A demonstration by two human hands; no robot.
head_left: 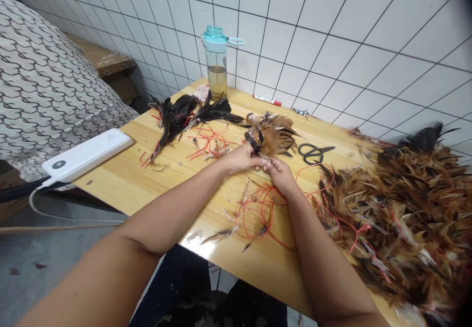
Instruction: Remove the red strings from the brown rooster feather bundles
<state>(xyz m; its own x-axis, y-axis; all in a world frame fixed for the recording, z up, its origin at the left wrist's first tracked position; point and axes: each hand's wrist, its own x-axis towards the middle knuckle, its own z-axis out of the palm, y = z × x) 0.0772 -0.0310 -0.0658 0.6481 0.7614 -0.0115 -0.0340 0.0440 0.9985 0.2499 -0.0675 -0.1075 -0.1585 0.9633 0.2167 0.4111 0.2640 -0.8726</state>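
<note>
Both my hands meet at the middle of the table. My left hand [245, 159] is closed around the lower end of a bunch of brown feathers [275, 137], whose tips fan out away from me. Close against it, my right hand [279, 172] pinches at the same end, thumb and fingers together; what lies between those fingertips is too small to make out. Tangled red string [261, 209] lies on the table just below my hands, with a few loose feathers [221, 235]. Black-handled scissors [313, 153] rest to the right of the bunch.
A large heap of brown feathers [413, 204] covers the right side. Dark feather bunches [184, 113] and more red string [208, 142] lie left. At the back stand a water bottle [216, 66] and a red marker [267, 100]. A white power bank [88, 155] sits at the left edge.
</note>
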